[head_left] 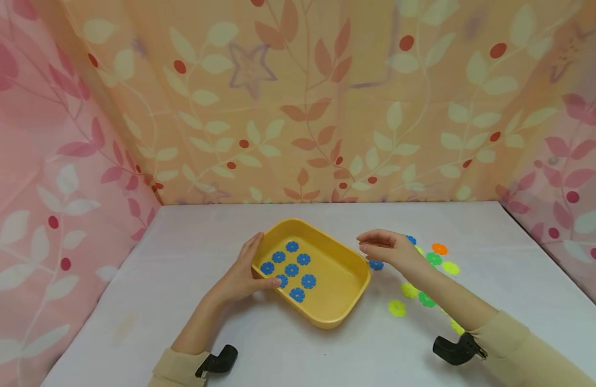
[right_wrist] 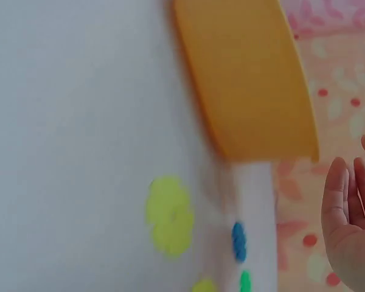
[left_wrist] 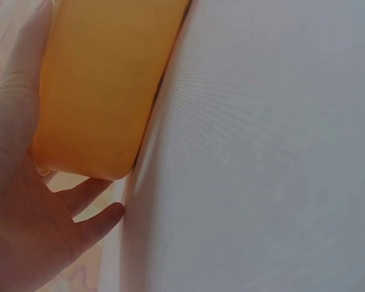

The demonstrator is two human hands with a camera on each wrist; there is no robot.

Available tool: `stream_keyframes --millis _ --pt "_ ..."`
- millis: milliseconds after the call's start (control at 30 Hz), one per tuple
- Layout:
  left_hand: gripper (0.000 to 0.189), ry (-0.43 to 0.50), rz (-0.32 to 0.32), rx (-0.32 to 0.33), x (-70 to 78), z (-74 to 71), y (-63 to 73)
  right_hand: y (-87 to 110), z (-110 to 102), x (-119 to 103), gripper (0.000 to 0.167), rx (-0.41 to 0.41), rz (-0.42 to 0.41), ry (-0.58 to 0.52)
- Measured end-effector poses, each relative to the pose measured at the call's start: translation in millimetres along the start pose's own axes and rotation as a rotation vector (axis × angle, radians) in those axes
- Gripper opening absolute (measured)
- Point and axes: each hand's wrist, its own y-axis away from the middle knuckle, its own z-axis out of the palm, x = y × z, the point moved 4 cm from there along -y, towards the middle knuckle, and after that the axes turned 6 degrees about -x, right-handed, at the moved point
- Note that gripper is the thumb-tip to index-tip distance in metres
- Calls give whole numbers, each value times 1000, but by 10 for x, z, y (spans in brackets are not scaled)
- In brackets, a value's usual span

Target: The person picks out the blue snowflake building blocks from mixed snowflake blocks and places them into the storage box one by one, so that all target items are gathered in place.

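Note:
A yellow rectangular tub [head_left: 343, 269] stands at a slant on the white table, with several blue notched plastic discs [head_left: 291, 270] lying at its left end. My left hand [head_left: 242, 271] grips the tub's left end, thumb over the rim and fingers round the outside; the left wrist view shows the fingers against the tub's wall. Just right of the tub, my right hand [head_left: 392, 251] hovers above the table with fingers loosely bent. Nothing shows between its fingers and thumb in the right wrist view. Beneath it a blue disc [head_left: 376, 265] lies close to the tub.
Loose discs are scattered on the right of the table: yellow [head_left: 396, 308], green [head_left: 434, 258], orange [head_left: 439, 249] and another blue one [head_left: 411, 239], some partly hidden by the right forearm. Patterned cloth [head_left: 307, 107] hangs behind the table and along both sides.

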Motion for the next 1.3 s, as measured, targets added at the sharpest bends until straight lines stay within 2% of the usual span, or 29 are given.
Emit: stream_keyframes --millis 167,333,500,633,833,1300 --pt "118 -3 -3 3 -1 -19 14 96 -186 208 52 14 32 11" --pt "119 4 -7 3 -17 -13 21 85 -282 431 49 16 108 59" --pt "119 11 -13 7 -53 11 20 30 -317 590 42 42 146 254" --pt "118 16 6 18 -50 17 18 8 -309 595 41 72 118 428" --pt "119 24 3 14 -32 10 10 -27 -262 525 41 83 63 561" --pt "118 6 5 16 -27 12 -3 -54 -216 429 32 76 91 616"
